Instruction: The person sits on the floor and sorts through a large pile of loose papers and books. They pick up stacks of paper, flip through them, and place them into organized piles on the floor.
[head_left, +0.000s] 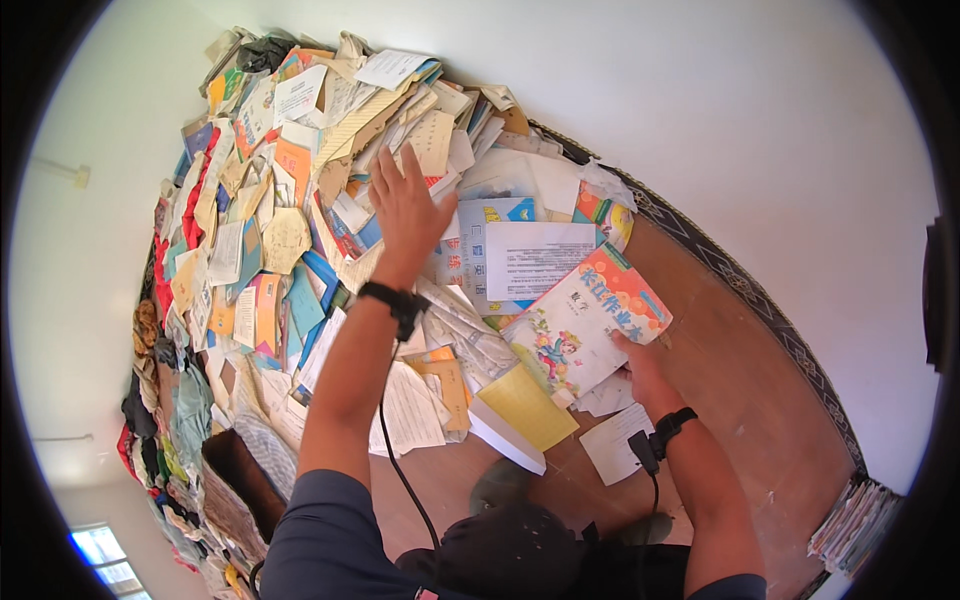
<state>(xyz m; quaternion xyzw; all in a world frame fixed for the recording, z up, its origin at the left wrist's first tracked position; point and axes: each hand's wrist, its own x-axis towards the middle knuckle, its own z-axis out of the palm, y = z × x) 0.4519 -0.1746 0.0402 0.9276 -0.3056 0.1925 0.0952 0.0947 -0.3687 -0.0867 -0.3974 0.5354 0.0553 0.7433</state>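
My right hand (646, 375) grips the lower right edge of a children's mathematics workbook (574, 319) with a red-and-white cover and a cartoon child, thumb on top. The book is tilted, its far side over other papers. My left hand (409, 214) is spread, palm down, over a heap of old books and papers (285, 240); whether it touches them I cannot tell. Right of it lies a blue-grey English exercise book (472, 255), partly covered by a printed white sheet (544, 262). Below the workbook are a yellow booklet (529, 409) and a white book (504, 439). Both wrists wear black straps with cables.
Clothes and fabric (169, 465) are piled at the left, near a dark open box (244, 480). A loose sheet (619, 442) lies on the brown tiled floor (720, 375). A neat paper stack (855, 529) stands at lower right by the white wall (712, 112).
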